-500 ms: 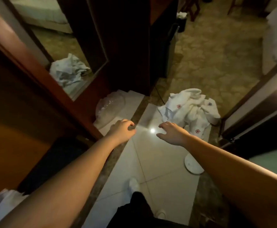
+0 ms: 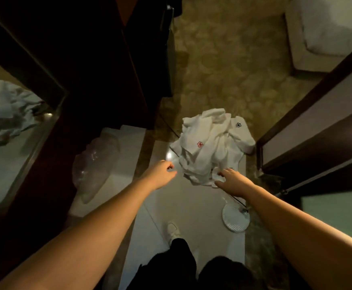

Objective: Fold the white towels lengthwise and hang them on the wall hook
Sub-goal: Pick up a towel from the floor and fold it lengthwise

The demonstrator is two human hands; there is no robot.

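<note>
1. The towels [image 2: 210, 147] lie in a crumpled white heap on the floor, at the far end of the pale tiles [image 2: 192, 201] where they meet the patterned carpet [image 2: 229, 76]
2. One towel shows a red flower mark, another a dark one further right
3. The right hand [image 2: 232, 182] reaches down to the near edge of the heap; its fingers [image 2: 223, 173] touch the cloth, spread and fairly straight, the grip apart and not clamped on anything
4. The left hand [image 2: 160, 173] hangs over the tiles just left of the heap, apart from it, fingers loosely curled and holding nothing
5. A round white ribbed disc [image 2: 234, 219] lies on the tiles near the right forearm
6. A clear plastic bag [image 2: 95, 168] sits on the tiles at left, against dark wood furniture [image 2: 99, 65]
7. A mirror [image 2: 9, 130] at far left shows crumpled white cloth
8. A white shoe [image 2: 173, 230] and dark trousers [image 2: 179, 262] stand on the near tiles
9. A dark door frame [image 2: 309, 114] runs along the right
</note>
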